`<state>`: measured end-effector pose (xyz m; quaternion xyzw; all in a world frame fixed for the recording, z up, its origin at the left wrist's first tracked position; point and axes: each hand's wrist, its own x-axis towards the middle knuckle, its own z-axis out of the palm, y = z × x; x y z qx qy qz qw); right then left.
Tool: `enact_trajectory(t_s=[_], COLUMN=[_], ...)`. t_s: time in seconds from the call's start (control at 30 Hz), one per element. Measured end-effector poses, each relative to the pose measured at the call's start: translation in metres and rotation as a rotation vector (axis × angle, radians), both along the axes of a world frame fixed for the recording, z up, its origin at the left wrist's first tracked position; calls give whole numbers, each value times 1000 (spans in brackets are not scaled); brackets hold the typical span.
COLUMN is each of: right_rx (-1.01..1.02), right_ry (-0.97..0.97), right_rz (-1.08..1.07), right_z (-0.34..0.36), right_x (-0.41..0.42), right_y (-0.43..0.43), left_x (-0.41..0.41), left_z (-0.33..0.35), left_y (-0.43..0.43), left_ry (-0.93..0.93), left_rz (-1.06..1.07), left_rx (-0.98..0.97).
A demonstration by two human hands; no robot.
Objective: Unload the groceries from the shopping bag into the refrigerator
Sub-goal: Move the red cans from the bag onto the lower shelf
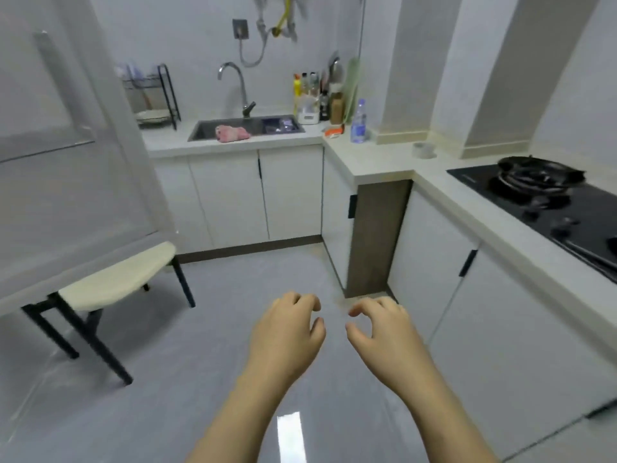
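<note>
We hold our left hand [287, 332] and right hand [384, 332] side by side above the glossy grey tiled floor [200, 379], fingers loosely curled, gripping nothing; the tall pale-grey refrigerator [66, 182] stands at our left.

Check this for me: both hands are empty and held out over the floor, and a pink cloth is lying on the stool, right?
Not quite. The head view shows the pink cloth lying in the sink, not on the stool. The rest holds: the left hand and right hand are both empty, held out over the floor.
</note>
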<state>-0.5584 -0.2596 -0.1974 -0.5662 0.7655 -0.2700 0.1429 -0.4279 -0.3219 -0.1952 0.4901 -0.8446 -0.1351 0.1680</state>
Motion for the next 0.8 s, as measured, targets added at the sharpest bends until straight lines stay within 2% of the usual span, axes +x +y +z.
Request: enact_trajectory(t_s=[0.3, 0.5, 0.8], right_rx=[-8, -25, -23], right_ry=[-3, -33, -8], right_rz=[-511, -827, -1153], right_z=[-2, -8, -14], right_x=[-178, -234, -304], right_y=[118, 190, 262], left_x=[-229, -326, -450], left_z=[1, -2, -4], left_y=[55, 111, 178], left_ry=[11, 4, 60], left_rz=[-526, -832, -1160], left_rx=[-34, -18, -18])
